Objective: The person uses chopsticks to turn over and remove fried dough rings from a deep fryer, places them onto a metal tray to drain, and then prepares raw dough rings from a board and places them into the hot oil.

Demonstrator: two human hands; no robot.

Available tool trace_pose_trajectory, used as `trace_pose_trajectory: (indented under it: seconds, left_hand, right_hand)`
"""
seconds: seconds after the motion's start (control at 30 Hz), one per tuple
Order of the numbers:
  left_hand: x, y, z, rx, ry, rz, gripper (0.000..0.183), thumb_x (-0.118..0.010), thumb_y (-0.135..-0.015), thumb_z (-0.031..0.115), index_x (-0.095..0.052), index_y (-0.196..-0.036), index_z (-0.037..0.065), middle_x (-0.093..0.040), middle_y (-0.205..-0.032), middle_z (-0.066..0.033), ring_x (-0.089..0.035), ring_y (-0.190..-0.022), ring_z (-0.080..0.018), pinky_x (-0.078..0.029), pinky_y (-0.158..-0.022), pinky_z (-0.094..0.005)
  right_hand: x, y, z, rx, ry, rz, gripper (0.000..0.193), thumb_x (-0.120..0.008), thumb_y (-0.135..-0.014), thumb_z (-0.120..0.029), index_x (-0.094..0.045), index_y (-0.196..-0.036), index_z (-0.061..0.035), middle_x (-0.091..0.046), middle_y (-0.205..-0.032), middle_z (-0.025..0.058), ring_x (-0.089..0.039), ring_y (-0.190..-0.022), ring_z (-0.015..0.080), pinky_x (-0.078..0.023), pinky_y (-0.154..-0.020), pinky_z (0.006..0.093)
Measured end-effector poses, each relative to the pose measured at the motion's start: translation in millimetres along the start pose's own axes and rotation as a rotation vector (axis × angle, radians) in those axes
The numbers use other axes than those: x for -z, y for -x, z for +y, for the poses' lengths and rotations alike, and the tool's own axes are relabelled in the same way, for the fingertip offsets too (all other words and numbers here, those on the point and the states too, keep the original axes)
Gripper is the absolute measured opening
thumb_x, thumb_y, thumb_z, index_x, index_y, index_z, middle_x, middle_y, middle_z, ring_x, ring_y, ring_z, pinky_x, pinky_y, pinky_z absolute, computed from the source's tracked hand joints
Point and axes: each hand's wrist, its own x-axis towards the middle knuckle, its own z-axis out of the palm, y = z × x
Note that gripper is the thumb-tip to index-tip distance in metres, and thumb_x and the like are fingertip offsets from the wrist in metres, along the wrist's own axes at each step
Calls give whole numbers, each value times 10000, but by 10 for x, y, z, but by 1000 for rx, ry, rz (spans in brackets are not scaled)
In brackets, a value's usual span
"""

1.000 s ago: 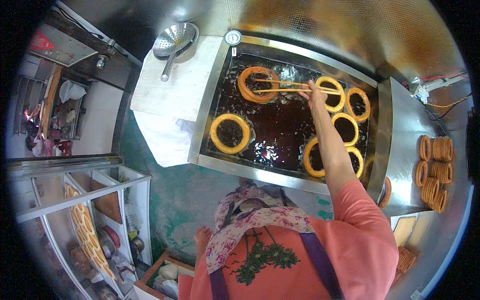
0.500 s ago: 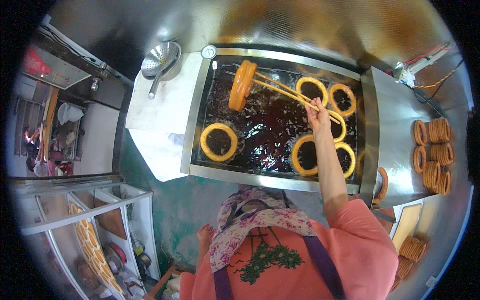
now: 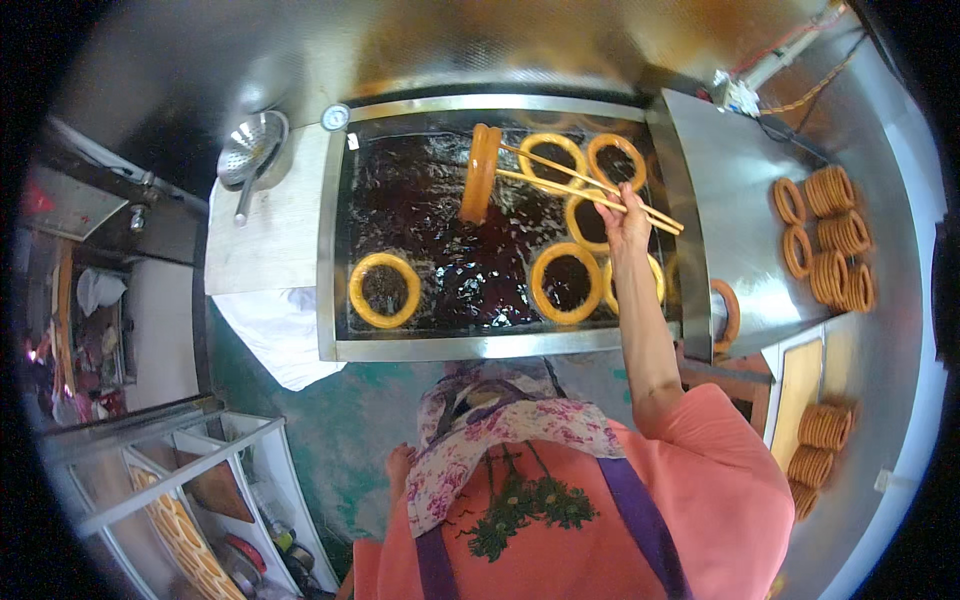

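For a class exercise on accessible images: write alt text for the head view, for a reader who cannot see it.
A right hand holds long chopsticks lifting a fried dough ring above a vat of dark oil where more rings float. Finished rings are stacked on the steel counter to the right.

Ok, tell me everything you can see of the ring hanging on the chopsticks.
The lifted ring is a golden-orange fried dough hoop, thick and smooth-looking, darker orange than the paler rings floating below. It hangs on edge, nearly vertical, threaded over the tips of two long wooden chopsticks that pass through its hole. It is clear of the dark oil in the steel fryer tray, over its upper middle. The right hand grips the chopsticks' far end; only the sticks touch the ring.
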Motion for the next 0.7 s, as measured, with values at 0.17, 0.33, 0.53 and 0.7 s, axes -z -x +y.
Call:
trace_pose_trajectory:
  seconds: [0.17,0.33,0.53,0.7]
  left_hand:
    - [-88,-246,222,-13,144,-83,378,-508,-837,115,-516,-1185,-32,-608,-1052,-163,-617,-856,-231,-510,-665,-297]
    - [-38,-620,332,-93,24,-157,383,-526,-834,137,-523,-1153,-75,-634,-976,-153,-632,-808,-217,-505,-631,-287]
    - [-202,-817,796,-277,-312,-232,297,-537,-823,132,-562,-1083,-9,-653,-857,-120,-630,-700,-197,-505,-571,-297]
    - [-633,-426,1426,-332,-665,-330,167,-556,-814,147,-596,-942,47,-635,-825,-110,-608,-643,-209,-508,-562,-320]
  right_hand:
    - [257,105,-296,51,2,119,175,-640,-835,-192,-572,-907,-47,-620,-774,88,-646,-706,199,-592,-587,358]
    - [431,243,-666,118,-60,182,160,-642,-833,-185,-584,-893,-48,-612,-761,78,-632,-675,182,-585,-573,337]
    - [945,391,-1389,260,-184,228,142,-593,-864,-159,-554,-889,-24,-588,-757,71,-614,-698,159,-596,-588,342]
    - [1547,660,-2464,483,-118,207,127,-588,-864,-143,-558,-884,-20,-585,-765,72,-608,-710,158,-597,-626,348]
